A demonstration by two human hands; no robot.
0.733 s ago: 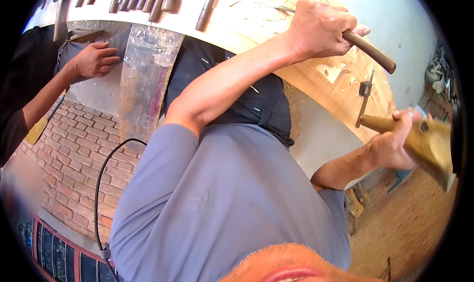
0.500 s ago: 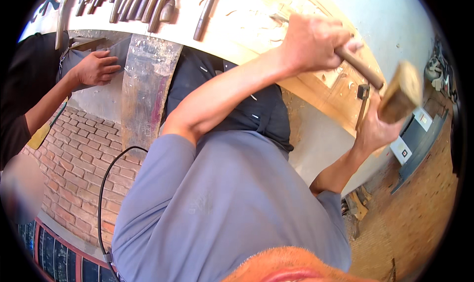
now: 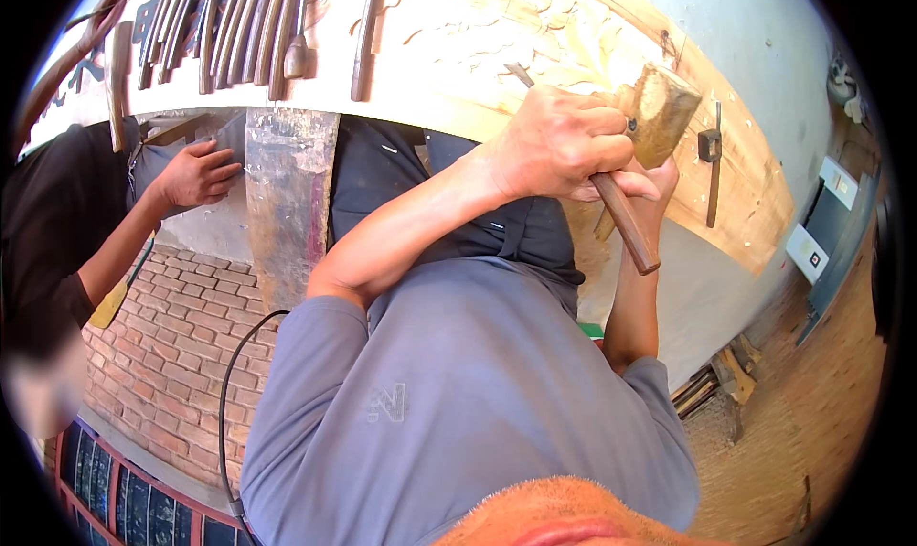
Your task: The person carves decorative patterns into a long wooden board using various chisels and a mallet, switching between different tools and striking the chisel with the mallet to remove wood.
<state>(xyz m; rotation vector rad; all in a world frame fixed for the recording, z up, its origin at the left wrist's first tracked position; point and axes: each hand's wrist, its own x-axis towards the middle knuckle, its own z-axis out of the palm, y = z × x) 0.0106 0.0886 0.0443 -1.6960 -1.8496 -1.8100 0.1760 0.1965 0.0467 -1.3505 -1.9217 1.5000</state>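
Head view | chisel aslant, blade end over pale board, mallet just beside | tool row leftward, blocked rod rightward | left hand wrapped round chisel, partly hiding right hand, which grips mallet

Below the mallet, the right hand is largely screened by the left hand, so most of its fingers cannot be seen. To the mallet's left, the left hand covers the middle of the chisel; whether chisel and mallet touch is unclear. Beyond the mallet, glare washes out detail on the wooden panel. Far to its left, the upper edge crops several wooden-handled tools, and a co-worker is partly blurred. Far to its right, grey objects are too small to tell.
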